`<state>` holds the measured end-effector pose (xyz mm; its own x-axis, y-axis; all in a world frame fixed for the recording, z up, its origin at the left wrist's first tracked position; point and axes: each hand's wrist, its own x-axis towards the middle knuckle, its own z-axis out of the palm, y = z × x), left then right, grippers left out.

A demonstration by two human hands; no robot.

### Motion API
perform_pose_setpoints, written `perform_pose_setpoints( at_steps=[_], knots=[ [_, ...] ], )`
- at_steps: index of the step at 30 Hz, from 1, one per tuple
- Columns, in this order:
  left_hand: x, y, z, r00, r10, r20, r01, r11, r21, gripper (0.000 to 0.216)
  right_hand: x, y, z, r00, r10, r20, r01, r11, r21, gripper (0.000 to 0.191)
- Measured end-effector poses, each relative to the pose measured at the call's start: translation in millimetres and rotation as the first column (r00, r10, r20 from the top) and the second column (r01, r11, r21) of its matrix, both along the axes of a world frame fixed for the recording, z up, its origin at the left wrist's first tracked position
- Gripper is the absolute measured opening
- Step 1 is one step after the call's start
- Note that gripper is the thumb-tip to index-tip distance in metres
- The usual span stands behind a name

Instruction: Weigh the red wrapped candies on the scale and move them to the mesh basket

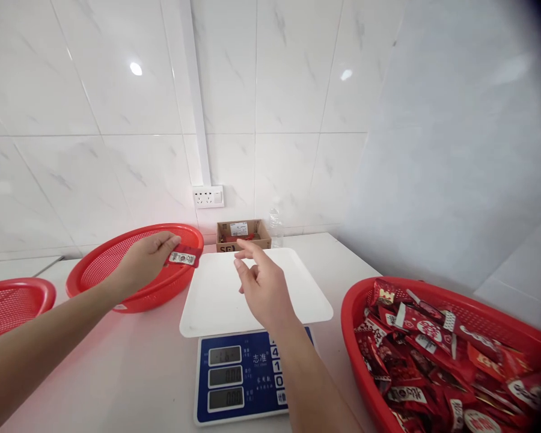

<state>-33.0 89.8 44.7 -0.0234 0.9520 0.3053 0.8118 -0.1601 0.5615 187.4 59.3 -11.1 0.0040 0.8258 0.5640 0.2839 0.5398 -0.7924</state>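
Pinched in my left hand [146,261] is a small red snack packet [183,257] with a white label. That hand is over the right rim of a red perforated basket [135,294]. My right hand [262,279] hovers above the white pan of a weighing scale [216,300], fingers apart with nothing in them. Below the pan, the scale's blue panel [256,373] has three small displays; my right forearm covers part of its keys. To the right stands another red basket [354,337] heaped with red snack packets [428,355].
A third red basket [40,291] is cut off at the left edge. Behind the scale, a small cardboard box [243,245] holds something red, beside a clear plastic bottle [276,225]. The tiled wall with a socket [208,196] bounds the back of the white table [153,367].
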Motion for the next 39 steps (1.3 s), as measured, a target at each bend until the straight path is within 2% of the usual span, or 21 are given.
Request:
perform_pose_setpoints(
  at_steps=[4,8,11,13,17,23,28,34,39],
  knots=[
    [-33,21,-5.4,0.988,0.128,-0.085,-0.126,0.992,0.021,0.035,5,1,0.6,0.998,-0.056,-0.029,0.056,0.998,0.028,0.038],
    [-57,38,-25.3,0.977,0.131,-0.171,-0.137,0.99,-0.027,0.032,4,1,-0.1,0.997,-0.069,-0.02,0.069,0.997,0.037,0.035],
    [-60,46,-38.5,0.973,0.106,-0.204,-0.12,0.991,-0.059,0.023,3,1,-0.1,0.998,-0.066,0.0,0.066,0.997,0.031,0.035],
    [-51,52,-41.5,0.976,0.083,-0.202,-0.095,0.994,-0.049,0.025,3,2,0.0,0.998,-0.058,0.001,0.058,0.998,0.032,0.035],
    [-5,72,-35.1,0.99,-0.049,-0.129,0.04,0.997,-0.068,0.033,3,1,1.6,0.999,-0.049,-0.01,0.05,0.997,0.064,0.031],
    [98,122,-23.8,0.966,-0.253,0.054,0.258,0.957,-0.134,0.033,-3,-6,6.5,0.999,-0.029,-0.024,0.033,0.986,0.161,0.03],
    [170,166,-16.5,0.943,-0.312,0.116,0.324,0.941,-0.102,0.034,1,-14,14.3,0.992,-0.021,-0.121,0.046,0.977,0.21,0.028],
    [221,215,-13.1,0.947,-0.321,-0.006,0.321,0.946,0.046,0.036,9,-23,25.4,0.956,-0.083,-0.281,0.173,0.933,0.315,0.023],
    [240,244,-9.4,0.934,-0.342,-0.1,0.348,0.936,0.056,0.035,7,-27,24.5,0.95,-0.088,-0.3,0.162,0.96,0.231,0.023]
  ],
)
